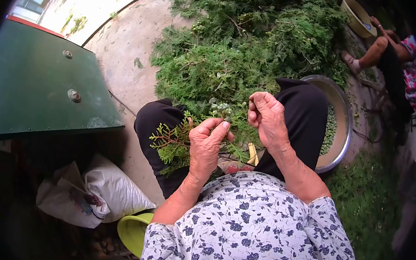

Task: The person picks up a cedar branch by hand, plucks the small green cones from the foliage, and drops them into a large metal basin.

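Between the thumb and fingers of my left hand [207, 142] is an evergreen sprig [167, 140], its flat green foliage spreading out to the left over my knee. A cluster of pale green cones [221, 110] stands up at the fingertips of that hand. My right hand [270, 122] is raised just to the right of the cluster, apart from it, with its fingers curled closed; whatever they may hold is hidden. Beside my right knee sits a wide metal basin [349, 133], partly covered by my leg, with many small green cones [330, 129] in it.
A large heap of cut evergreen branches [240, 44] lies ahead. To the left are a green metal box [38, 80], white sacks [114, 186] and a yellow-green bucket [128, 231]. At the right, another person [403, 61] sits by a pale yellow basin [356, 20].
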Tool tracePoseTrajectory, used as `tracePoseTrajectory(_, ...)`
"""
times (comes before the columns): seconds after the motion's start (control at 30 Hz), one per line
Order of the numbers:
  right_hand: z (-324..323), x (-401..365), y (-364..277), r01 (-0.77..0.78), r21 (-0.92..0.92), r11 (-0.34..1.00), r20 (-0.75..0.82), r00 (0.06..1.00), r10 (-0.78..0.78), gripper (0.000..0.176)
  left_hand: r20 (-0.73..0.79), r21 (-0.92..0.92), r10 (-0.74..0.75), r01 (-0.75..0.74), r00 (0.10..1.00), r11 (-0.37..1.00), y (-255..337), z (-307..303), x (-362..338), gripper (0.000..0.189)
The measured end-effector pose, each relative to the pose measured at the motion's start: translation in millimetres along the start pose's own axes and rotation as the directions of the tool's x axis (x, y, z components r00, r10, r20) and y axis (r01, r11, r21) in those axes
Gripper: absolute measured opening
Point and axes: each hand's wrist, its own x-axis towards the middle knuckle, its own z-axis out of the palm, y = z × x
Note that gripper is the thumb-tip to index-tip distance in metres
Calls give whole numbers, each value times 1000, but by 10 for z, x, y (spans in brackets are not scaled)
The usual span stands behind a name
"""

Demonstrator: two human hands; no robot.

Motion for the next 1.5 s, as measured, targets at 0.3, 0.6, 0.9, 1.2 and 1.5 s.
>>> tracePoseTrajectory(0.3, 161, -288, -11, -36, -259, 965, 199, 976, 90, 18, -13, 202, 70, -66, 997, 977, -50, 31, 8, 17)
tracePoseTrajectory(0.6, -51, -188, 55, -381, 104, 919, 293, 895, 338, 17, 21, -9, -34, 35, 999, 999, -31, -1, 5, 14)
tracePoseTrajectory(0.9, 24, -92, -2, -97, -148, 984, 315, 939, 140, 49, 60, 84, -62, 57, 996, 995, 2, 30, -6, 19)
tracePoseTrajectory(1.2, 224, -152, 39, 377, -650, 660, 336, 921, -195, 37, 118, 355, -27, -17, 993, 935, 39, 90, -66, 19)
tracePoseTrajectory(1.5, 149, -111, 50, -260, -10, 966, 62, 964, 260, 41, 100, -66, -206, 213, 973, 975, 30, 82, -99, 18)
